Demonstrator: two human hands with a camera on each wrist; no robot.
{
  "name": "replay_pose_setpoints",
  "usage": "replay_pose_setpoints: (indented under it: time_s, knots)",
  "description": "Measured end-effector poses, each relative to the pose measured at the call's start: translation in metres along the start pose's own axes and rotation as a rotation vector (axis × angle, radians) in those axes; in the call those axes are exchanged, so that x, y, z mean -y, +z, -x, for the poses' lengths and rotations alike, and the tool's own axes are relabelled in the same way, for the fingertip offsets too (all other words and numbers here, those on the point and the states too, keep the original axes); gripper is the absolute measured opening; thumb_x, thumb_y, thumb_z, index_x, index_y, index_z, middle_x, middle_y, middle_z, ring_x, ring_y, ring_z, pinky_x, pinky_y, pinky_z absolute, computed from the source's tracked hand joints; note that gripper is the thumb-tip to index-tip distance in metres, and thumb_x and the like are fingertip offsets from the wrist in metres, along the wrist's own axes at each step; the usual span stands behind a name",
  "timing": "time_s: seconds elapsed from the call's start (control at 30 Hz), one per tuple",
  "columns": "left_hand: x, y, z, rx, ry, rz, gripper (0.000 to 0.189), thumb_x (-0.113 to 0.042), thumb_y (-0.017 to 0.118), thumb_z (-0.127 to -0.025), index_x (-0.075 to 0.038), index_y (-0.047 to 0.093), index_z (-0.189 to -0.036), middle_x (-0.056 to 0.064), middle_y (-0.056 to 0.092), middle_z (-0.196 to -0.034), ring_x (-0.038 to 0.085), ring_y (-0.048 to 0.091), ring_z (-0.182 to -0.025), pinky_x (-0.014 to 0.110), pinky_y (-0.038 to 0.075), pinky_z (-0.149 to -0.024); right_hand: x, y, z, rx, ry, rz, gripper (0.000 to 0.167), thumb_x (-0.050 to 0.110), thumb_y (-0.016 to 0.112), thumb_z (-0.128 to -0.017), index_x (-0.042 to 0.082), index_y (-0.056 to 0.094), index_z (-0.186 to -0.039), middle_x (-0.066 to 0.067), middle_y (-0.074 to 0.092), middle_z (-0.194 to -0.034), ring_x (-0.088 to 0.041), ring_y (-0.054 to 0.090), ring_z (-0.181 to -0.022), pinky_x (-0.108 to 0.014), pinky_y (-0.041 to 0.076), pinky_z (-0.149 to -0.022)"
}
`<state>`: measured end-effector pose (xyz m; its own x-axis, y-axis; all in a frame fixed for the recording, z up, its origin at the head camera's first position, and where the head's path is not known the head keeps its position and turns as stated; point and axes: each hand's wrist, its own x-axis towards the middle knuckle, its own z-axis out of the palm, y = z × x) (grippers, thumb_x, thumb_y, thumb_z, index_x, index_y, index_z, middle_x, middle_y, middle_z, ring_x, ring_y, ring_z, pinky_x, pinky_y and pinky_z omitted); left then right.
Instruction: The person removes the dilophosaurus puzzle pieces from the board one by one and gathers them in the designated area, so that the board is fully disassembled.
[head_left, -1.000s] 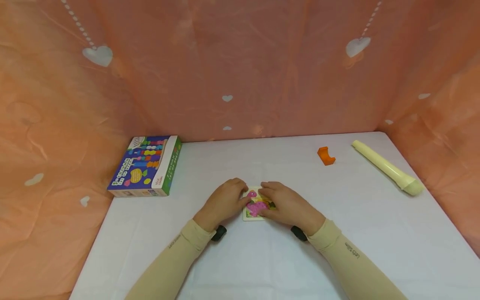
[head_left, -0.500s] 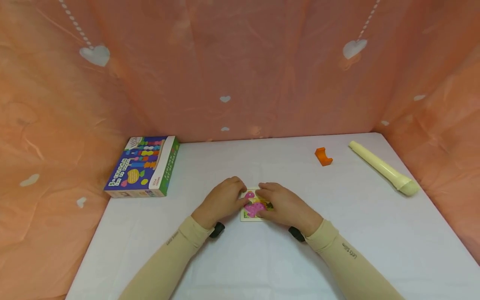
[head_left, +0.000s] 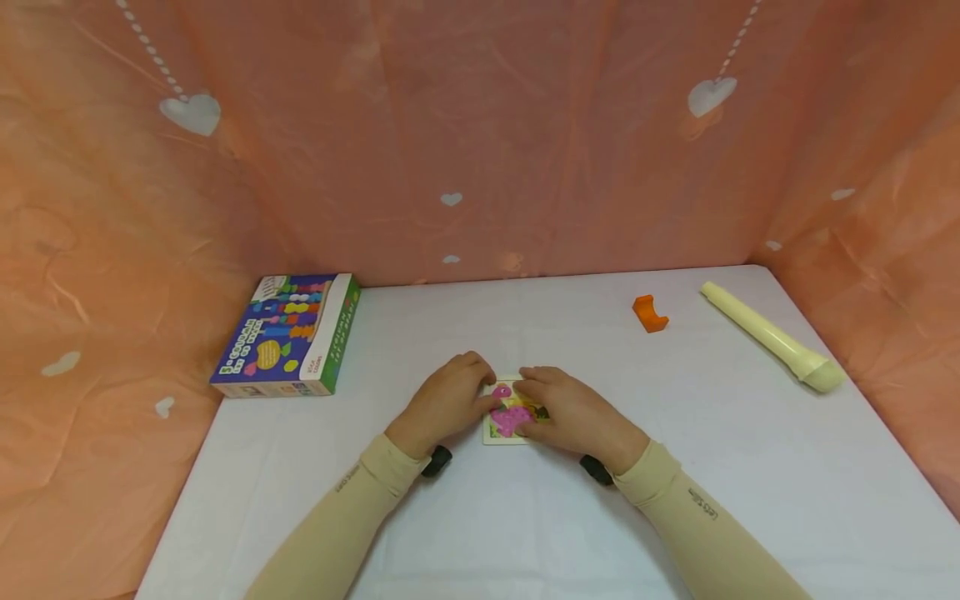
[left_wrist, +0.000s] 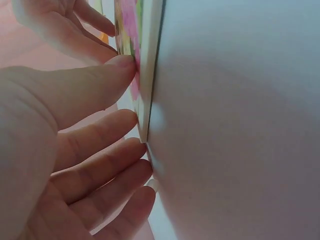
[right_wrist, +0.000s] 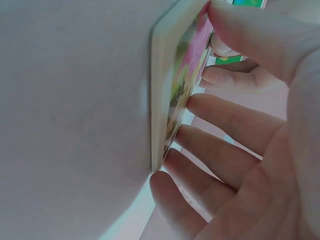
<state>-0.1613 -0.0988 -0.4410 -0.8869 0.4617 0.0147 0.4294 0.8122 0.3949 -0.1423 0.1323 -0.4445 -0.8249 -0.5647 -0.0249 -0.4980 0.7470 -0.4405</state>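
Note:
A small square dinosaur puzzle board (head_left: 510, 421), with a pale rim and a pink dinosaur picture, lies flat on the white table between both hands. My left hand (head_left: 447, 402) is at its left side. In the left wrist view the left thumb (left_wrist: 112, 82) touches the picture and the other fingers lie loosely at the edge. My right hand (head_left: 577, 414) covers the board's right part. In the right wrist view its thumb and several fingers (right_wrist: 220, 140) rest against the picture, and the little finger is by the corner. The picture's right part is hidden in the head view.
A purple and green toy box (head_left: 288, 335) lies at the table's back left. An orange block with a curved notch (head_left: 649, 314) and a pale yellow tube with a flared end (head_left: 772, 335) lie at the back right. Orange cloth (head_left: 480, 150) with hearts encloses the table.
The hands and board keep nearly the same places. The head view shifts slightly.

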Motion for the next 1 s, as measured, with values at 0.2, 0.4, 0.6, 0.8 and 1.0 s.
replay_pose_setpoints:
  time_s: [0.2,0.4,0.6,0.8,1.0]
  knots:
    - [-0.0005,0.0020,0.0009,-0.018,-0.017,0.024,0.030,-0.033,0.081,-0.099,-0.007,0.076,-0.115,0.005,0.070,-0.116,0.019,0.063,-0.104,0.038,0.059,-0.097,0.0003,0.0014,0.0016,0.001,0.005,0.001,0.061,0.034,0.085,-0.095,0.004,0.067,-0.144,-0.018,0.056,-0.160,-0.038,0.052,-0.151,-0.052,0.046,-0.122]
    - [-0.0012,0.0031,0.0004,-0.031,-0.053,0.073,0.029,-0.031,0.082,-0.098,-0.008,0.076,-0.114,0.003,0.067,-0.108,0.017,0.061,-0.097,0.036,0.059,-0.092,0.0005,0.0013,0.0023,-0.001,0.010,-0.008,0.061,0.034,0.085,-0.094,0.004,0.067,-0.145,-0.018,0.056,-0.161,-0.038,0.051,-0.151,-0.052,0.045,-0.122]
    - [-0.0015,0.0042,-0.0023,-0.023,-0.085,0.128,0.028,-0.029,0.084,-0.097,-0.007,0.076,-0.113,0.002,0.068,-0.104,0.016,0.062,-0.093,0.036,0.057,-0.088,-0.0004,0.0017,0.0019,-0.001,0.009,-0.009,0.061,0.033,0.085,-0.095,0.004,0.067,-0.145,-0.018,0.055,-0.161,-0.038,0.051,-0.152,-0.052,0.044,-0.123]
    - [-0.0014,0.0053,-0.0024,-0.028,-0.079,0.152,0.021,-0.026,0.083,-0.098,-0.009,0.078,-0.107,0.002,0.067,-0.103,0.015,0.061,-0.091,0.033,0.057,-0.085,-0.0004,0.0010,0.0014,-0.002,0.004,-0.010,0.061,0.033,0.085,-0.095,0.004,0.067,-0.145,-0.019,0.056,-0.160,-0.039,0.051,-0.151,-0.053,0.045,-0.122]
    - [-0.0006,0.0052,-0.0010,-0.039,-0.058,0.107,0.033,-0.029,0.080,-0.100,-0.006,0.077,-0.124,0.005,0.066,-0.115,0.016,0.062,-0.098,0.035,0.059,-0.092,-0.0004,0.0011,-0.0001,0.001,0.001,-0.003,0.061,0.033,0.085,-0.095,0.003,0.067,-0.145,-0.020,0.055,-0.161,-0.039,0.051,-0.151,-0.053,0.046,-0.122]
